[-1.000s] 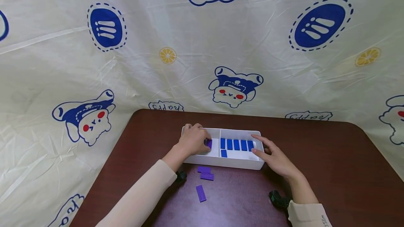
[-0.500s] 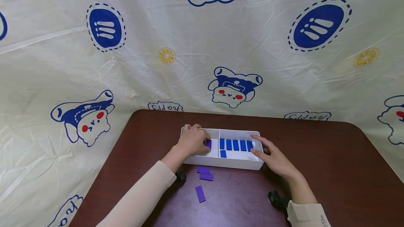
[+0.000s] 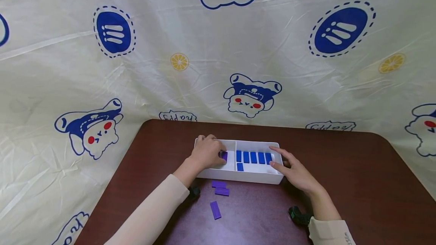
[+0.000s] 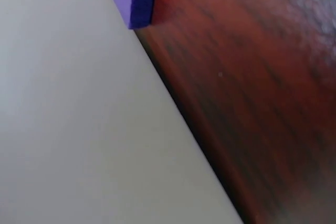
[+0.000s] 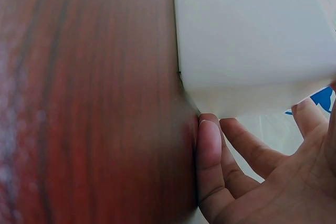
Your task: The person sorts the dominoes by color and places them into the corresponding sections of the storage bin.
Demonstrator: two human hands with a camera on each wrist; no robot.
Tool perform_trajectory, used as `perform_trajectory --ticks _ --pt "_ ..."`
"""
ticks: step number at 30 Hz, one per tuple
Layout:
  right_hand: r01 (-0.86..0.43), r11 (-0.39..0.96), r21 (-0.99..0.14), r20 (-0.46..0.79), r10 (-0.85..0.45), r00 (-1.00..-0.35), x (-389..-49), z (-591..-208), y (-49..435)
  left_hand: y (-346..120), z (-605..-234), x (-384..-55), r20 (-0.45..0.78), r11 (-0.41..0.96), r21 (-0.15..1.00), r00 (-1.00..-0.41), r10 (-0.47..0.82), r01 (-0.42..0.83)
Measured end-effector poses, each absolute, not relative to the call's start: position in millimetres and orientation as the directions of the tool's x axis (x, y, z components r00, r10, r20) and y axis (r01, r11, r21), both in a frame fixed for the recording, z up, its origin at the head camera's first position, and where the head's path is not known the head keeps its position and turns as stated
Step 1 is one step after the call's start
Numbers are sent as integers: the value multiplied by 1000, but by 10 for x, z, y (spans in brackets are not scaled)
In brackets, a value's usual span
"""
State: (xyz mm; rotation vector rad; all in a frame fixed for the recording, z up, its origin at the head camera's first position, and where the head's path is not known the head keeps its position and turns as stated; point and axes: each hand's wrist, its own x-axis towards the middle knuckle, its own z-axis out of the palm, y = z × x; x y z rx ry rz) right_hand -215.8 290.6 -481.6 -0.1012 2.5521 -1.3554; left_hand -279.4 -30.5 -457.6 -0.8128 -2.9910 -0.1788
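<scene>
A white two-compartment box sits on the table. My left hand reaches into its left compartment, thumb and index finger at the two ends of a purple tile; the other fingers are hidden behind the hand. At the box's right end, my right hand has thumb and index finger spread over the rim, near the rightmost blue tile. In the right wrist view, fingers of that hand touch or nearly touch the box's end wall. Neither hand's pads show clearly.
Several blue tiles stand in a row in the right compartment, with one blue tile below them. On the brown table in front lie purple tiles: two touching, one apart. A printed sheet hangs behind.
The whole head view has shifted slightly. Both hands, the box and the tiles keep the same positions relative to one another.
</scene>
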Motion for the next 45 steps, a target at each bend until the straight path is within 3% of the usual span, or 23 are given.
perform_trajectory --ticks 21,45 --pt "36 564 -825 -167 -182 -969 -2156 -4830 2914 -383 -4499 -2718 83 855 198 -877 473 479" --pt "33 564 -825 -164 -183 -969 -2145 -4808 2915 -631 -4332 -2450 198 813 256 -851 486 524"
